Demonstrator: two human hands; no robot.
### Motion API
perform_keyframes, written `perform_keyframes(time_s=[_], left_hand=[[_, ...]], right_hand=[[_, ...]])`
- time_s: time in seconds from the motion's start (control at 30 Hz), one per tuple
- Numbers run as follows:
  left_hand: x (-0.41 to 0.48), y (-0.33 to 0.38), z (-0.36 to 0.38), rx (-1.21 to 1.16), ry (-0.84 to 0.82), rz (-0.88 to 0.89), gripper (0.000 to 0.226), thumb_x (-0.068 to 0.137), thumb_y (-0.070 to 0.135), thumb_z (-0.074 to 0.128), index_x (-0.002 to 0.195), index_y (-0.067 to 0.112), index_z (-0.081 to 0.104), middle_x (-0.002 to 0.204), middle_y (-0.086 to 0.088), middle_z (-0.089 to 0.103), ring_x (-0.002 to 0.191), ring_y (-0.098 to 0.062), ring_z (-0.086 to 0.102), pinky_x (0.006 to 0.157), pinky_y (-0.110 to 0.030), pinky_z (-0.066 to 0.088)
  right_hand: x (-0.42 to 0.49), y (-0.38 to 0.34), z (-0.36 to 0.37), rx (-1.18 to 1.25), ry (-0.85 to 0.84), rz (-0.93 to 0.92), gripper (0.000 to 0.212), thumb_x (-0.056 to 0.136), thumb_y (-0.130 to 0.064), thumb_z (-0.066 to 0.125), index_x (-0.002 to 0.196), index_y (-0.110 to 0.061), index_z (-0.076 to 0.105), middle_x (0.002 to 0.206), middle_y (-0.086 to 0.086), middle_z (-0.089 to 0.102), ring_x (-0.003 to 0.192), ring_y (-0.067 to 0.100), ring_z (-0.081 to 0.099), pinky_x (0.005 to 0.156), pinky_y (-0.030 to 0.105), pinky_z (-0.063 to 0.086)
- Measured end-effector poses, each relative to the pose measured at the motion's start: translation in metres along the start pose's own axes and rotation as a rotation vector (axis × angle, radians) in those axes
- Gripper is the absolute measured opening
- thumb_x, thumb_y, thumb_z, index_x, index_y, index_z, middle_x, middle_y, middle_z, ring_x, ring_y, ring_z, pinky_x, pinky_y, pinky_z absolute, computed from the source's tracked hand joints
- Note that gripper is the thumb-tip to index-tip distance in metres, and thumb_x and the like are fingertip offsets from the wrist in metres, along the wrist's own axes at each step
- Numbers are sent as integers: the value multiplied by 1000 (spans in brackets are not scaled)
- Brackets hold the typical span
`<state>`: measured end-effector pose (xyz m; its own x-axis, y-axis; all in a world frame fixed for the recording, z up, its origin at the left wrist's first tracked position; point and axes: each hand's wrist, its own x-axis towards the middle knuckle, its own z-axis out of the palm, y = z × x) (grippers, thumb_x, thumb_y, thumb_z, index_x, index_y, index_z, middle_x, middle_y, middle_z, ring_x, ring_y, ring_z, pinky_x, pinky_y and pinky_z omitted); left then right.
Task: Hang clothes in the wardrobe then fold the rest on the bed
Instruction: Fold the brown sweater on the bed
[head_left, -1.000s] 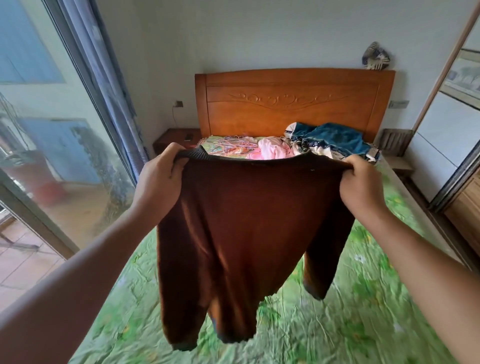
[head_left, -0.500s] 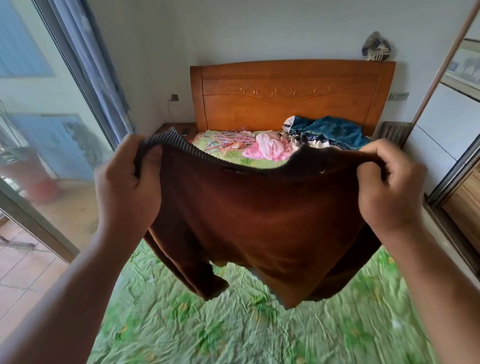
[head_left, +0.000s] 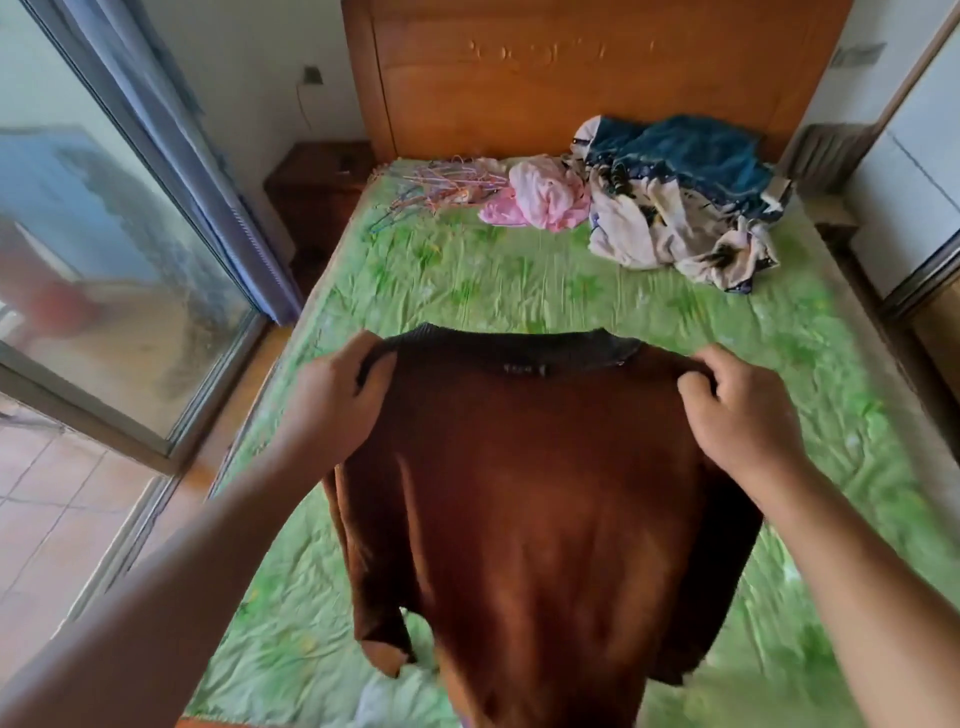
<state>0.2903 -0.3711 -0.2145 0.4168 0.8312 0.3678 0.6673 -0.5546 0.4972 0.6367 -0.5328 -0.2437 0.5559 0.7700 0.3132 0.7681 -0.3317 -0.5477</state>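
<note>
A brown sweater (head_left: 535, 499) with a dark ribbed collar is spread out over the green bed sheet (head_left: 467, 280). My left hand (head_left: 332, 400) grips its left shoulder and my right hand (head_left: 737, 415) grips its right shoulder. One sleeve hangs below at the left. Near the headboard lie a pink garment (head_left: 540, 200), a blue and white pile of clothes (head_left: 680, 192) and several thin coloured hangers (head_left: 441, 187).
The wooden headboard (head_left: 571, 78) stands at the far end. A glass sliding door with a curtain (head_left: 171, 171) runs along the left. A dark nightstand (head_left: 317, 182) sits left of the bed. Wardrobe doors (head_left: 919, 171) are at the right.
Both hands have brought the sweater down from the air toward the bed, and my view has tilted downward.
</note>
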Motion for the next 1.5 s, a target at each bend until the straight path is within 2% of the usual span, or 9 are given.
perform_keyframes(time_s=[0.23, 0.4, 0.53, 0.63, 0.73, 0.83, 0.93, 1.1, 1.5], left_hand=[[28, -90, 144, 55, -343, -176, 42, 90, 35, 41, 119, 12, 60, 84, -21, 66, 78, -40, 64, 64, -39, 44], [122, -146, 257, 71, -366, -160, 26, 102, 22, 49, 124, 12, 60, 112, -22, 64, 100, -41, 61, 76, -36, 42], [148, -181, 343, 210, -357, -306, 44, 95, 30, 53, 139, 27, 49, 135, -16, 48, 119, -41, 50, 96, -50, 46], [83, -197, 405, 147, -526, -314, 47, 92, 27, 53, 139, 23, 50, 136, -16, 43, 126, -40, 44, 103, -51, 43], [-12, -215, 450, 161, -781, -293, 54, 97, 28, 52, 149, 22, 39, 155, -15, 28, 144, -39, 27, 115, -49, 33], [-89, -236, 487, 346, -944, -187, 71, 102, 50, 41, 160, 32, 3, 168, -12, -8, 154, -31, -12, 125, -49, 10], [-124, -251, 512, 506, -899, -72, 75, 100, 64, 19, 156, 35, -21, 165, -14, -21, 149, -33, -29, 123, -54, -7], [-140, -271, 538, 572, -761, -14, 74, 96, 68, 10, 155, 36, -21, 165, -16, -19, 149, -34, -28, 119, -57, -15], [-257, -236, 462, 374, -777, -114, 62, 104, 55, 20, 160, 39, -3, 169, -9, -8, 155, -24, -11, 126, -45, 10]], right_hand=[[33, 87, 129, -143, -418, 160, 15, 97, -18, 43, 94, -10, 54, 86, 13, 64, 77, 34, 54, 67, 43, 45], [120, 134, 226, -244, -385, 140, 28, 103, -12, 43, 126, -5, 58, 118, 21, 64, 107, 42, 60, 79, 41, 46], [143, 151, 306, -343, -245, 128, 23, 96, -15, 51, 117, -14, 61, 119, 17, 60, 110, 44, 54, 87, 53, 48], [87, 176, 370, -351, -510, 57, 34, 96, -29, 54, 128, -19, 57, 128, 12, 55, 118, 38, 51, 96, 51, 48], [3, 214, 414, -428, -829, 73, 53, 99, -50, 47, 147, -29, 42, 154, 11, 38, 140, 35, 36, 111, 53, 39], [-67, 255, 449, -525, -995, 149, 79, 96, -73, 29, 160, -39, -4, 170, 8, -9, 156, 36, -5, 117, 68, 13], [-104, 280, 477, -578, -918, 104, 87, 89, -82, 8, 151, -38, -34, 162, 8, -38, 150, 36, -30, 115, 74, -4], [-119, 302, 501, -576, -745, 64, 88, 86, -86, 3, 153, -39, -30, 163, 8, -34, 150, 33, -32, 110, 73, -17], [-219, 303, 425, -501, -616, 6, 72, 101, -62, 23, 162, -23, 20, 168, 15, 14, 153, 38, 20, 122, 60, 17]])
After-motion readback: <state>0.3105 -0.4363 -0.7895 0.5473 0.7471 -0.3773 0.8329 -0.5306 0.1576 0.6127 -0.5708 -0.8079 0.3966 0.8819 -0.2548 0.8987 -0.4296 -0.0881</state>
